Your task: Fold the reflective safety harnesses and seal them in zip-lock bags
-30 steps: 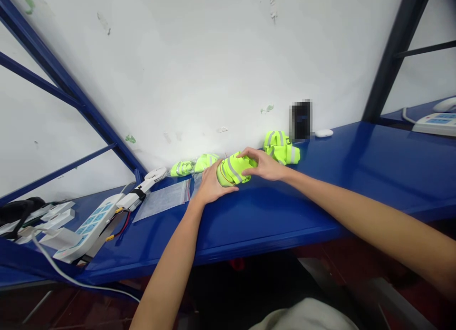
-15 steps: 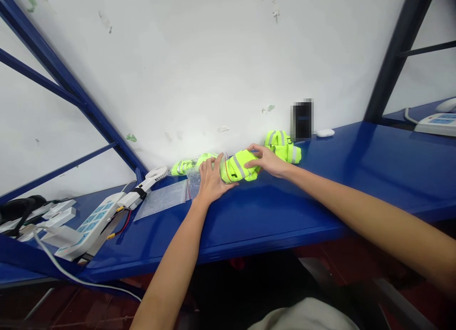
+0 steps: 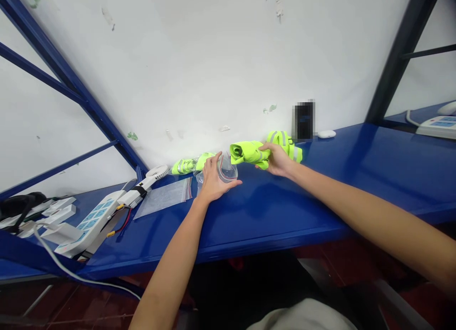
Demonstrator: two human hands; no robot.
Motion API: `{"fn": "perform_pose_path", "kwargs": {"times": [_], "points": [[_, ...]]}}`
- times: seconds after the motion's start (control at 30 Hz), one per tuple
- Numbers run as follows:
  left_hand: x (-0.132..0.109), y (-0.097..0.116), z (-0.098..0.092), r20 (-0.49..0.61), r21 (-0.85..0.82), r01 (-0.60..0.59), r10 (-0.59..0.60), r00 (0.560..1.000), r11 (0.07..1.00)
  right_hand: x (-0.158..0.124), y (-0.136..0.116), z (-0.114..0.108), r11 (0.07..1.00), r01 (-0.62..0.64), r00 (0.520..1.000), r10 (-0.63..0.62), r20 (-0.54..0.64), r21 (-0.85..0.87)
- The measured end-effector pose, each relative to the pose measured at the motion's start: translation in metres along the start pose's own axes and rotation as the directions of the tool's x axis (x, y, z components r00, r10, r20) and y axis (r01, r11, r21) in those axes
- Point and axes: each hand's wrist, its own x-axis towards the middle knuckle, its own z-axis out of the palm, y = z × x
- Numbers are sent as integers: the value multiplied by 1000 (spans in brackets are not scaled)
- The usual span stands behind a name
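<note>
Right hand (image 3: 279,161) grasps neon fabric roll (image 3: 247,152), now out of clear bag (image 3: 228,172) | left hand (image 3: 213,180) holds bag (mouth agape) | roll right of mouth, probably above tabletop (image 3: 256,216)

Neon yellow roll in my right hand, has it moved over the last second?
Yes: the neon yellow roll in your right hand has shifted to the right, closer to the small white case.
</note>
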Motion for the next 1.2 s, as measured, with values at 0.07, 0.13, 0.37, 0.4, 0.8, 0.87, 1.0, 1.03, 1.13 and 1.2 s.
{"fn": "perform_pose_path", "kwargs": {"times": [0.07, 0.13, 0.37, 0.4, 0.8, 0.87, 1.0, 1.03, 1.13, 1.2], "points": [[0, 3, 0, -18, -18, -12, 12, 1000, 1000, -2, 2, 4, 997, -76, 997, 76, 29, 20], [0, 6, -1, -33, -23, -36, 35, 999, 999, -4, 6, 7, 995, -97, 993, 97, 69, -9], [1, 9, 0, 22, 85, -122, 121, 992, 989, -2, 14, 7, 984, -41, 995, 56, 82, -175], [1, 9, 0, 35, 101, -122, 119, 992, 987, -1, 15, 6, 980, -19, 998, 31, 61, -196], [-1, 16, 6, 144, 307, -132, 91, 985, 943, -3, 18, 9, 862, 87, 995, -98, 4, -500], [-2, 16, 8, 147, 320, -127, 83, 986, 939, -4, 21, 12, 879, 76, 996, -84, 4, -470], [-1, 16, 12, 142, 319, -126, 84, 986, 940, -7, 24, 17, 927, 45, 999, -43, 13, -373], [-1, 16, 13, 142, 313, -127, 86, 986, 941, -8, 24, 18, 937, 35, 999, -30, 18, -348], [-2, 15, 17, 155, 293, -138, 96, 983, 946, -11, 24, 20, 957, -6, 999, 19, 43, -291], [-2, 13, 18, 162, 274, -135, 93, 982, 952, -14, 24, 22, 962, -19, 996, 41, 74, -272]]}}
